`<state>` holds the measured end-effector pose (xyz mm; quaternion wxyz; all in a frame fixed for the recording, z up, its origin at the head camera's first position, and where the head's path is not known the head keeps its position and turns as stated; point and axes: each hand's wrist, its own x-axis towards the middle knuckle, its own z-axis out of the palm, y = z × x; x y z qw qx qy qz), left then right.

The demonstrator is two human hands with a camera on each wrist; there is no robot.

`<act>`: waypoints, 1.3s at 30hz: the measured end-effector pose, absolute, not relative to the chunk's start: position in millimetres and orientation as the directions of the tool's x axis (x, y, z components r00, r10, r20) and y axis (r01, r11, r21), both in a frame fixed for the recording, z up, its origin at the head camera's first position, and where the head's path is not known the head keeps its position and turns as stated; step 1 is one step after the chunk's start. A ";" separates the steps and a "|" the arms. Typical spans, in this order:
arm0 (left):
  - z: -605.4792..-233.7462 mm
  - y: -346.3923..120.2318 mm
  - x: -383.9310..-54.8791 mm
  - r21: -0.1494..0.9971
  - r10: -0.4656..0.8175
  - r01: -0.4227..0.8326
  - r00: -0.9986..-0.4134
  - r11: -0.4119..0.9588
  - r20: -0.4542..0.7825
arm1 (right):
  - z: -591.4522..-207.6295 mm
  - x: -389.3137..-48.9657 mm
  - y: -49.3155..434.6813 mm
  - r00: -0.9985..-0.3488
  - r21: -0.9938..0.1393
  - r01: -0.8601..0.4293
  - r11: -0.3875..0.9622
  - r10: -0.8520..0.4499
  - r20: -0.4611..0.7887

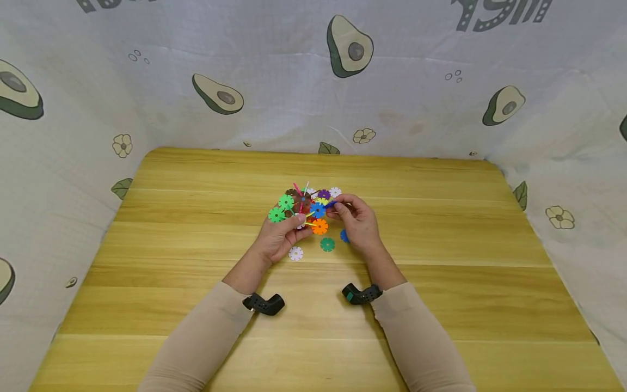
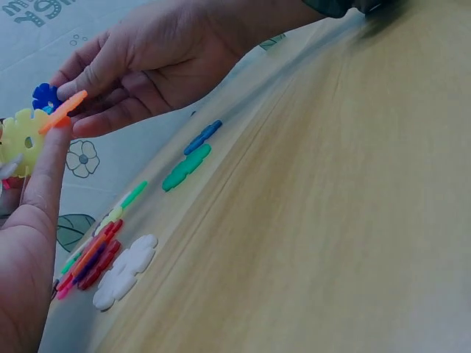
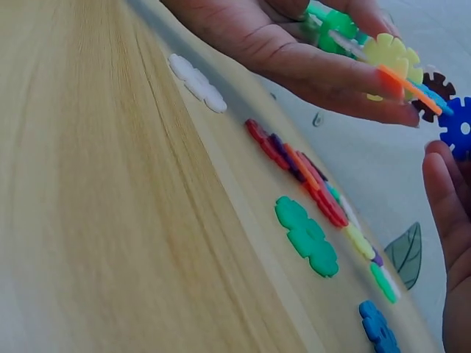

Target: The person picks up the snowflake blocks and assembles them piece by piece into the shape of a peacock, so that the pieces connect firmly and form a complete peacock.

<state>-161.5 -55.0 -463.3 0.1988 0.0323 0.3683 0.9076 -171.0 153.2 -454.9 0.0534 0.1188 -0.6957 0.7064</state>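
My left hand (image 1: 280, 239) holds a cluster of interlocked, notched plastic snowflake discs, thumb on top. Among its pieces are a bright green disc (image 1: 286, 202), a light blue disc (image 1: 317, 210), an orange disc (image 1: 320, 226) and a yellow disc (image 2: 22, 140). On the cluster's right side, my right hand (image 1: 360, 220) pinches a dark blue disc (image 3: 458, 132) between thumb and fingers. That disc meets the light blue one at its edge; whether their notches are engaged, I cannot tell. The left fingers partly hide the cluster's underside.
On the wooden table (image 1: 441, 228) below the hands lie a white disc (image 1: 296, 253), a green disc (image 1: 327, 244) and a blue disc (image 1: 344, 236). Behind the cluster is a loose pile with a purple disc (image 1: 324, 194). A printed cloth (image 1: 284, 65) hangs beyond the back edge.
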 end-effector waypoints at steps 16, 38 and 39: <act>-466.1 -55.8 -160.9 0.733 0.412 -0.338 -0.907 -0.591 -0.085 | -456.5 -171.6 156.4 -0.930 -0.936 -0.349 0.039 -0.138 0.341; -465.8 -56.3 -163.1 0.698 0.303 -0.279 -0.948 -0.660 -0.092 | -462.5 -170.0 142.1 -0.975 -0.886 -0.219 0.409 -0.127 0.183; -466.0 -56.6 -163.4 0.689 0.285 -0.269 -0.954 -0.673 -0.094 | -463.1 -168.8 139.5 -0.970 -0.845 -0.240 0.478 -0.161 0.185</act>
